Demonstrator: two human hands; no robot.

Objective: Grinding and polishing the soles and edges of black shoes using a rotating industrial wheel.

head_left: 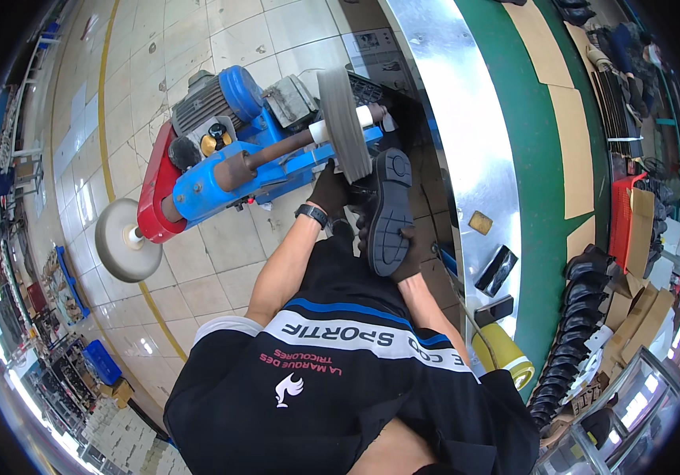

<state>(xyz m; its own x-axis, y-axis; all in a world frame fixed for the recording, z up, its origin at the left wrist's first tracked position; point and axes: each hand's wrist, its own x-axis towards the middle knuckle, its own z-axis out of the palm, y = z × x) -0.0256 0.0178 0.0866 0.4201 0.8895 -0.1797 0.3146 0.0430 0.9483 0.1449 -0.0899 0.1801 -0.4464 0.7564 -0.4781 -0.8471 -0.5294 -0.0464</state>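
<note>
A black boot is held on its side, its ridged sole turned toward the right and its heel end up by the wheel. My right hand, in a dark glove, is closed around the toe end. On the other side, my left hand, also gloved and with a watch on the wrist, is closed on the upper; the wheel and boot partly hide its fingers. The grey buffing wheel looks blurred, as if spinning. Its lower edge meets or nearly meets the boot's upper; exact contact is hidden.
The wheel's blue machine has a motor, a red belt guard and a second pale wheel. At right, a metal-edged green bench bears a small tan block. Beside it stand a yellow bucket and stacked black boots.
</note>
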